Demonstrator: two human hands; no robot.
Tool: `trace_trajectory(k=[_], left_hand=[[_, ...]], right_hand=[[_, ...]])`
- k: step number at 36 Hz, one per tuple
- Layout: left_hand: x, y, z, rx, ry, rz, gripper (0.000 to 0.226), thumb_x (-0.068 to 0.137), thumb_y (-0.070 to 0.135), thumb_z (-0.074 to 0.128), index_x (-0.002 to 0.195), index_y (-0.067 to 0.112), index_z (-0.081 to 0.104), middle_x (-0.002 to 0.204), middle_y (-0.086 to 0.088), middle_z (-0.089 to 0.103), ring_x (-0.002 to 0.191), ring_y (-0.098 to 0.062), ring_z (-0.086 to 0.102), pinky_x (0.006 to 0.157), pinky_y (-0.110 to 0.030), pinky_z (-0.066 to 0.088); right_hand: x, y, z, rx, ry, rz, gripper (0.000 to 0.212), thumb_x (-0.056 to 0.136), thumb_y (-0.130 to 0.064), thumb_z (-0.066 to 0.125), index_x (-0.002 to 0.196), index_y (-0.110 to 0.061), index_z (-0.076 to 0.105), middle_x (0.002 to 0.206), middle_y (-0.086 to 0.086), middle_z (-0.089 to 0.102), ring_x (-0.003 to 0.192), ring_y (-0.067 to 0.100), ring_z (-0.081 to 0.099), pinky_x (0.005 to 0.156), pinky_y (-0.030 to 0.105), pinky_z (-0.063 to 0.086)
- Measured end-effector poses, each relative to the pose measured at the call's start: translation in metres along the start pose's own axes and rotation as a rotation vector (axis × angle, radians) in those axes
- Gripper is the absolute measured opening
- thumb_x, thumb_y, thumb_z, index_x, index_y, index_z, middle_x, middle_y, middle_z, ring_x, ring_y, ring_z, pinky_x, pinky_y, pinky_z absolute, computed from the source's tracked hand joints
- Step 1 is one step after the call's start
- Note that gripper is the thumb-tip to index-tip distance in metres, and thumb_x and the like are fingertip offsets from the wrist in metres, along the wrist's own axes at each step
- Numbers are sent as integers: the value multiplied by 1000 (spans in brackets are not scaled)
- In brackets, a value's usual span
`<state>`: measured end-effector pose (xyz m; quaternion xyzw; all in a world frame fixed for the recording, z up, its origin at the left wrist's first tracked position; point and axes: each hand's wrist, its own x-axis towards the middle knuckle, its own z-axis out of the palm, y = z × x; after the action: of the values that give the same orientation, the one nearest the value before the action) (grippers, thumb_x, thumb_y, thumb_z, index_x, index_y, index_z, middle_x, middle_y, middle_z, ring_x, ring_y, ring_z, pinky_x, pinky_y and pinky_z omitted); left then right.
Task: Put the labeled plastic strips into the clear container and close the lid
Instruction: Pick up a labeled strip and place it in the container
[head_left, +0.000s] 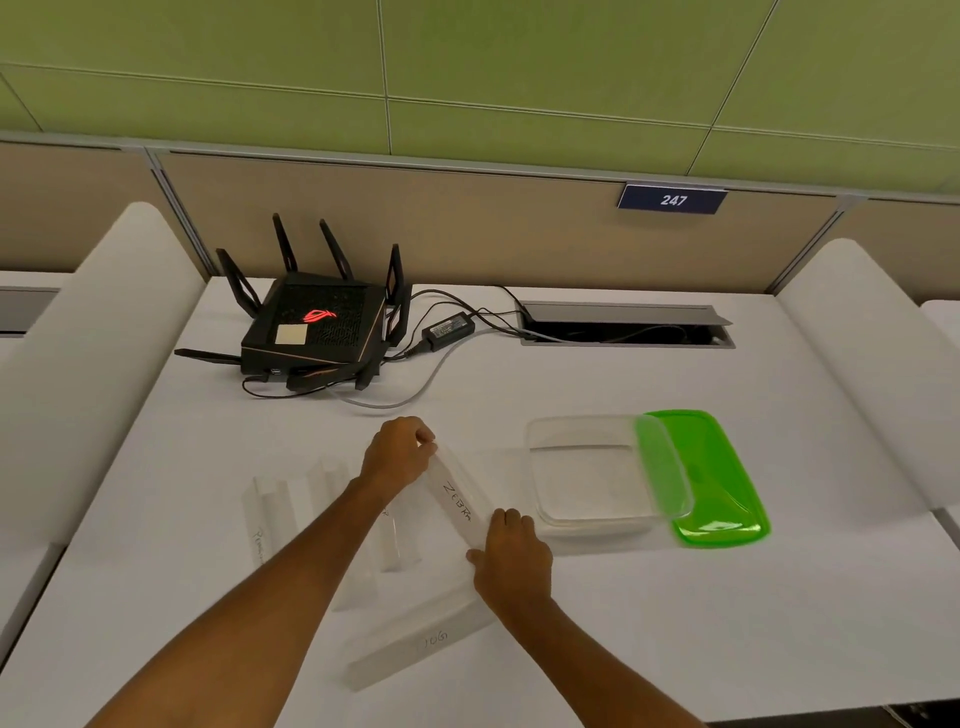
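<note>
Clear container (592, 470) sat on white counter (675, 623), nothing inside; green lid (719, 483) lay off, tucked under container's right edge. Left hand (397, 452) pinched far end of labeled strip (457, 501), right hand (514, 561) gripped near end (handwriting read roughly "ZEBRA"). More strips (291, 512) lay left of it; another (421, 644) closer. Black router (311, 327) stood behind, sign "247" (672, 200) on beige partition.
</note>
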<state>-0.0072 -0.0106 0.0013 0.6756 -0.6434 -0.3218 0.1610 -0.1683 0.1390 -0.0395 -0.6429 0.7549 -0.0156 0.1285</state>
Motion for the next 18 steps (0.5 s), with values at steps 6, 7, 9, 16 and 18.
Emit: trace_trajectory(k=[6, 7, 9, 16, 18], left_hand=[[-4, -2, -5, 5, 23, -6, 8, 91, 26, 74, 97, 21, 71, 103, 3, 71, 85, -14, 62, 82, -28, 56], [-5, -2, -6, 5, 25, -6, 8, 91, 26, 74, 97, 22, 71, 104, 4, 71, 85, -14, 62, 82, -28, 55], [-6, -3, -9, 0, 34, -9, 8, 91, 26, 74, 97, 22, 72, 105, 4, 71, 86, -14, 63, 82, -28, 56], [-13, 4, -34, -30, 113, 7, 6, 91, 28, 73, 96, 27, 68, 97, 5, 69, 85, -19, 72, 62, -17, 53], [-14, 8, -44, -43, 149, 29, 5, 93, 28, 71, 97, 27, 68, 94, 5, 70, 85, -19, 74, 65, -21, 58]], right_hand=[[1, -1, -5, -37, 8, -64, 49, 87, -49, 69, 120, -15, 57, 108, 0, 64, 100, 18, 61, 70, 29, 54], [1, -1, -6, -37, 8, -74, 48, 88, -48, 69, 120, -14, 57, 107, 1, 64, 98, 18, 62, 70, 29, 54], [2, -2, -9, -37, 7, -91, 46, 89, -45, 66, 120, -14, 57, 107, 1, 64, 95, 18, 64, 69, 29, 54], [7, -10, -29, 33, 50, -155, 42, 87, -46, 62, 115, -15, 57, 102, 2, 64, 89, 20, 66, 63, 27, 55], [10, -14, -38, 62, 70, -172, 44, 86, -47, 63, 115, -15, 57, 102, 2, 63, 90, 21, 66, 63, 27, 55]])
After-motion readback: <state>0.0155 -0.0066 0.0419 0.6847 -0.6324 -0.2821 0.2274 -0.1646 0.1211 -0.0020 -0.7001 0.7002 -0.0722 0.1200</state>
